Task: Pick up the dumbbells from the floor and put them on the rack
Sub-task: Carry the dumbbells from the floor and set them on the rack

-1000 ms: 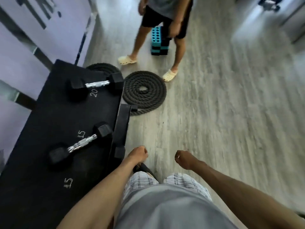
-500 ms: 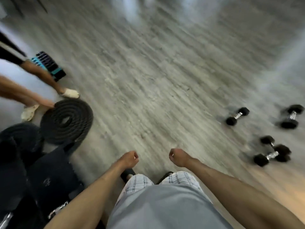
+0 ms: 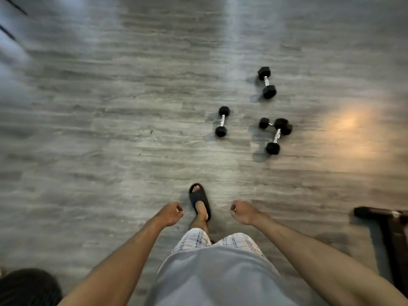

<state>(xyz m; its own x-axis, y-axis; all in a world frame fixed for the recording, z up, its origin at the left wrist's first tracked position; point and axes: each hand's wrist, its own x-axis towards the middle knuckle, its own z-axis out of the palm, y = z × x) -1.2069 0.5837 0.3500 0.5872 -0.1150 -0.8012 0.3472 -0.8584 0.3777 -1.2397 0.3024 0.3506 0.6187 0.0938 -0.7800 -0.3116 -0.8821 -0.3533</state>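
Several black hex dumbbells with chrome handles lie on the grey wood floor ahead and to the right. The nearest one [image 3: 222, 121] lies alone. Further off lies another dumbbell [image 3: 267, 82]. To the right, a small dumbbell [image 3: 272, 123] and a longer one [image 3: 277, 136] touch at one end. My left hand [image 3: 169, 214] and my right hand [image 3: 242, 212] hang in front of my waist with loosely curled fingers and hold nothing. Both are well short of the dumbbells. The rack is out of view.
My foot in a black slipper [image 3: 199, 202] steps forward between my hands. A dark metal equipment leg [image 3: 388, 219] stands at the right edge. A dark round shape [image 3: 28, 288] fills the bottom left corner. Bare floor lies between me and the dumbbells.
The view has swung right, away from the rack, the coiled ropes and the other person. The floor dumbbells now lie ahead and closer. Both hands stay empty.
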